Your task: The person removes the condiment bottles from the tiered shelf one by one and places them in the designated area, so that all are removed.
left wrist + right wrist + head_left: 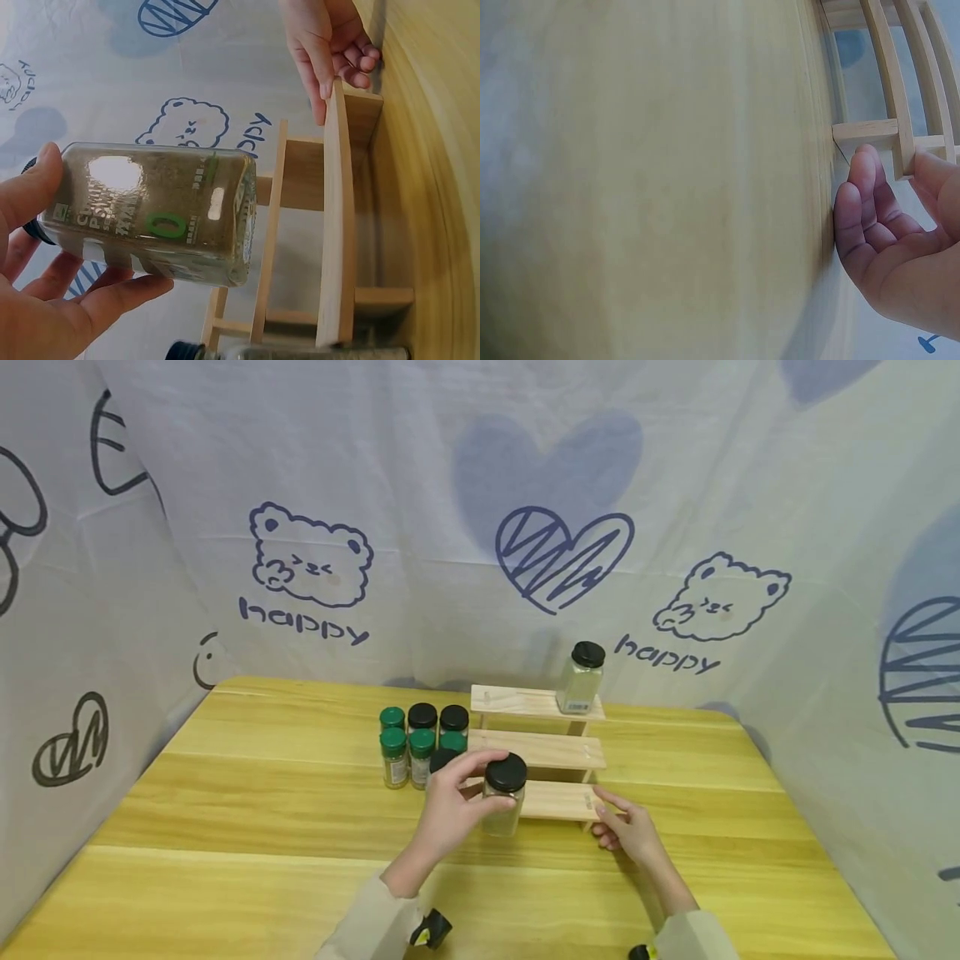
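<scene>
My left hand [448, 806] grips a square glass spice jar [154, 210] with a black lid and brownish powder inside. Thumb and fingers hold it near the lid; the jar is in front of the left part of a three-tier wooden shelf rack [558, 800]. At the rack's right end, my right hand [630, 833] pinches the end of the lowest board with thumb and index finger, the other fingers curled below. Another black-lidded jar [581, 681] with pale contents stands on the right of the top tier.
Left of the rack, several jars with green lids [393, 743] and black lids [422, 717] stand grouped on the wooden table [247, 810]. One black-lidded jar is partly hidden behind my left hand. A printed white cloth [420, 527] hangs behind the table and along its sides.
</scene>
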Demonstrator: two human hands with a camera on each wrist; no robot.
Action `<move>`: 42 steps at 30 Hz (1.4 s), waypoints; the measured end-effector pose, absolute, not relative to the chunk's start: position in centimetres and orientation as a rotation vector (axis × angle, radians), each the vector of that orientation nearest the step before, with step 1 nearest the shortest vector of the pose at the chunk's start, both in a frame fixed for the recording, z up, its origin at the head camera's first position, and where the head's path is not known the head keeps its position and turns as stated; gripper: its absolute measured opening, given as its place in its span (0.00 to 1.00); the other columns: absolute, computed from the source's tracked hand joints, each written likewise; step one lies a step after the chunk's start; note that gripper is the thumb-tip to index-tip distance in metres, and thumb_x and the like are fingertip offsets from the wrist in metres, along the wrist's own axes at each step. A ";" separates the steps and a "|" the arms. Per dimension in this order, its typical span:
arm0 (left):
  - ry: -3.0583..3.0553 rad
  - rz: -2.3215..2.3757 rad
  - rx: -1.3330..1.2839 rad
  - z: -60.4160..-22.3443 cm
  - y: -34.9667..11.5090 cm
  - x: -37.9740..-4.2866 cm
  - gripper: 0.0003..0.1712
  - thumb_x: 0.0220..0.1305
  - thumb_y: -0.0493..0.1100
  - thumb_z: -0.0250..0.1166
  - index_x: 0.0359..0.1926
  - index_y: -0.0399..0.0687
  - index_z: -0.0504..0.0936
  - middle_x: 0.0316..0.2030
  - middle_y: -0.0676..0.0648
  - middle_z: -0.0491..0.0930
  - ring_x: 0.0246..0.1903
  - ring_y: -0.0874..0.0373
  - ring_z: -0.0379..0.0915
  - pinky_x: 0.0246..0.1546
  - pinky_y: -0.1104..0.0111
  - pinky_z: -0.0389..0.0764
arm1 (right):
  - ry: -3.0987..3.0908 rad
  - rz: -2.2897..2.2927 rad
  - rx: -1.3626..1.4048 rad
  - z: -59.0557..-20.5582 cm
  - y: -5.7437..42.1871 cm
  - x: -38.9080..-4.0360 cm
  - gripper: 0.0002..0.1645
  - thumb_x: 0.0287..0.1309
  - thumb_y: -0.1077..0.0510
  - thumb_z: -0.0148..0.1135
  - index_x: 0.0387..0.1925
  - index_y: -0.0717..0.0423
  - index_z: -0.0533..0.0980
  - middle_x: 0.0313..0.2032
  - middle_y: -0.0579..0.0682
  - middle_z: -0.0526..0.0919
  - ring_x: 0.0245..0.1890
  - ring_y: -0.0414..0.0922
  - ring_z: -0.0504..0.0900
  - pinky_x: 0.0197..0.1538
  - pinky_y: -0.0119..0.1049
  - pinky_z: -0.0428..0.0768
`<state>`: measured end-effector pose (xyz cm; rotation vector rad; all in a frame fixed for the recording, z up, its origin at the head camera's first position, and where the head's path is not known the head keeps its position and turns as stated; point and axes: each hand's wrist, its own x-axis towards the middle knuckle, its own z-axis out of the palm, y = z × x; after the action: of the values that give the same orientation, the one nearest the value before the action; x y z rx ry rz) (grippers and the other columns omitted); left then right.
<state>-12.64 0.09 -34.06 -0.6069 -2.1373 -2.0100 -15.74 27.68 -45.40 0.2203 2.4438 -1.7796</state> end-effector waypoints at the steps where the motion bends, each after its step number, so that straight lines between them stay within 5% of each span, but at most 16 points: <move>1: -2.138 -2.012 -0.612 -34.2 -0.1 -12.6 0.25 0.42 0.27 0.69 0.46 0.32 0.77 0.45 0.39 0.75 0.41 0.48 0.73 0.39 0.62 0.77 | 2.445 -1.779 0.220 -45.4 27.7 -15.7 0.25 0.63 0.60 0.50 0.60 0.62 0.63 0.20 0.57 0.80 0.15 0.41 0.76 0.21 0.33 0.77; 12: -2.116 -1.967 -0.654 -37.7 -2.7 -13.5 0.27 0.40 0.32 0.71 0.47 0.39 0.78 0.45 0.42 0.75 0.41 0.49 0.73 0.39 0.62 0.77 | 2.471 -1.762 0.217 -45.4 27.8 -15.6 0.24 0.62 0.60 0.50 0.60 0.62 0.64 0.20 0.57 0.80 0.15 0.41 0.76 0.21 0.32 0.77; 28: -2.172 -1.975 -0.658 -38.8 -7.2 -13.5 0.28 0.40 0.33 0.72 0.48 0.39 0.77 0.50 0.39 0.72 0.47 0.47 0.71 0.41 0.65 0.75 | 2.460 -1.773 0.219 -45.6 27.9 -15.7 0.24 0.62 0.61 0.50 0.59 0.62 0.64 0.20 0.57 0.80 0.15 0.42 0.76 0.21 0.32 0.77; 42: -2.217 -1.884 -0.472 -39.6 -9.2 -14.1 0.27 0.41 0.29 0.70 0.48 0.37 0.77 0.47 0.38 0.75 0.42 0.50 0.73 0.39 0.63 0.76 | 2.462 -1.766 0.223 -45.6 27.7 -15.7 0.23 0.62 0.62 0.50 0.59 0.62 0.65 0.20 0.56 0.80 0.15 0.42 0.76 0.21 0.32 0.77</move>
<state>-14.06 -9.20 -39.55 -0.4722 -2.2167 -1.8838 -15.74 27.71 -45.62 0.2233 2.4621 -1.7656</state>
